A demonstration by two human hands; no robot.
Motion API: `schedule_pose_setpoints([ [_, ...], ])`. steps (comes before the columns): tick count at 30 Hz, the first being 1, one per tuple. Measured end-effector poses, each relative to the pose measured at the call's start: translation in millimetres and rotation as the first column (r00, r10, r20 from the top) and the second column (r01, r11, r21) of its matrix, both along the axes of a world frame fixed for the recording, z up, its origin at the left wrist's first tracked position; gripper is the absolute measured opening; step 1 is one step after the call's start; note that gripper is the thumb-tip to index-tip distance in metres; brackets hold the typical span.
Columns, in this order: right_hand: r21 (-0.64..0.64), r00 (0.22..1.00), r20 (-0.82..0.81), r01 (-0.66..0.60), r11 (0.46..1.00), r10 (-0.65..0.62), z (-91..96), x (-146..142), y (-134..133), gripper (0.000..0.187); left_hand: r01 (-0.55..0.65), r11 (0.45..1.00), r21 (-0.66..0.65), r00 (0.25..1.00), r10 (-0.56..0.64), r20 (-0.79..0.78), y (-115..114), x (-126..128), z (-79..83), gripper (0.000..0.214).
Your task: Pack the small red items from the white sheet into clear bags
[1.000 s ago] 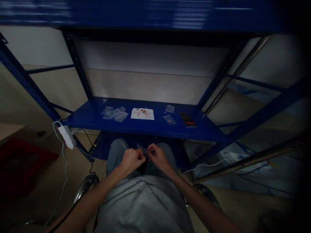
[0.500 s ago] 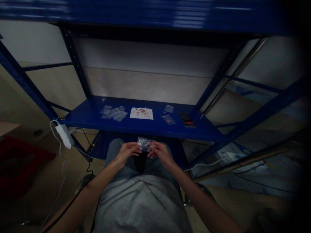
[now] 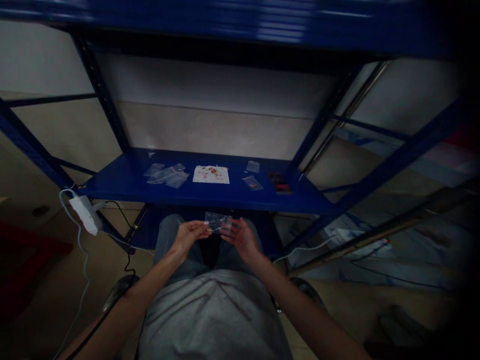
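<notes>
My left hand (image 3: pixel 192 235) pinches the left edge of a small clear plastic bag (image 3: pixel 215 221) above my lap. At the bag's other side is my right hand (image 3: pixel 240 237), its fingers spread and partly seen through the plastic; I cannot tell whether they touch it. On the blue shelf beyond, a white sheet (image 3: pixel 198 176) carries small reddish and brown pieces (image 3: pixel 213 172). Several clear bags (image 3: pixel 168 175) lie left of the sheet. To its right are another clear bag (image 3: pixel 253 166) and a bag with something small and orange inside (image 3: pixel 252 183).
The blue shelf (image 3: pixel 225 197) runs across in front of my knees, under an upper blue shelf (image 3: pixel 168 25). A dark flat item with a red band (image 3: pixel 279 183) lies at its right. A white power strip (image 3: pixel 86 214) with cables hangs by the left post. Red furniture (image 3: pixel 33 250) stands at left.
My right hand has opened its fingers from a pinch near the bag's right side. My left hand still holds the bag. The whole view has shifted slightly.
</notes>
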State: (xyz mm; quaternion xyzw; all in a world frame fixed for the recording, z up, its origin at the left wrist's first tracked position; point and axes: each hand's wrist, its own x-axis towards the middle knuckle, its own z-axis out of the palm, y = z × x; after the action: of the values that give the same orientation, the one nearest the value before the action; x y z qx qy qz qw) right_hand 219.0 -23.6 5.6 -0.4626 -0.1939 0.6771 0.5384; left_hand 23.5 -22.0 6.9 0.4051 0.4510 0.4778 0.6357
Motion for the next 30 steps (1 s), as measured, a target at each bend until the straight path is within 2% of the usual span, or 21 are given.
schedule_pose_setpoints([
  [5,-0.049,0.998,-0.045,0.043,0.998,-0.045,-1.0,-10.6,-11.3,0.042,0.05,0.999,-0.016,0.997,-0.051,-0.052,-6.7,7.2,-2.0,0.04],
  [11,-0.087,0.987,0.051,0.157,0.984,-0.153,-9.0,-18.5,-13.8,0.032,0.074,0.991,0.109,0.989,-0.059,-0.136,-5.9,13.7,-6.3,0.039],
  [20,-0.096,0.953,-0.097,0.279,0.956,-0.288,-32.6,-35.7,-4.2,0.031,0.081,0.961,0.263,0.95,0.006,-0.312,-22.1,22.4,6.2,0.046],
  [23,-0.095,0.926,-0.17,0.324,0.941,-0.336,-35.3,-51.1,0.9,0.028,0.114,0.92,0.376,0.917,0.048,-0.396,-26.2,19.5,13.1,0.043],
  [26,-0.066,0.907,-0.24,0.339,0.939,-0.345,-33.4,-72.2,6.0,0.028,0.146,0.848,0.509,0.884,0.119,-0.452,-28.1,16.0,20.4,0.036],
  [30,-0.074,0.878,-0.309,0.361,0.93,-0.365,-25.9,-96.7,11.7,0.031,0.173,0.783,0.597,0.823,0.219,-0.525,-26.5,10.8,26.8,0.021],
])
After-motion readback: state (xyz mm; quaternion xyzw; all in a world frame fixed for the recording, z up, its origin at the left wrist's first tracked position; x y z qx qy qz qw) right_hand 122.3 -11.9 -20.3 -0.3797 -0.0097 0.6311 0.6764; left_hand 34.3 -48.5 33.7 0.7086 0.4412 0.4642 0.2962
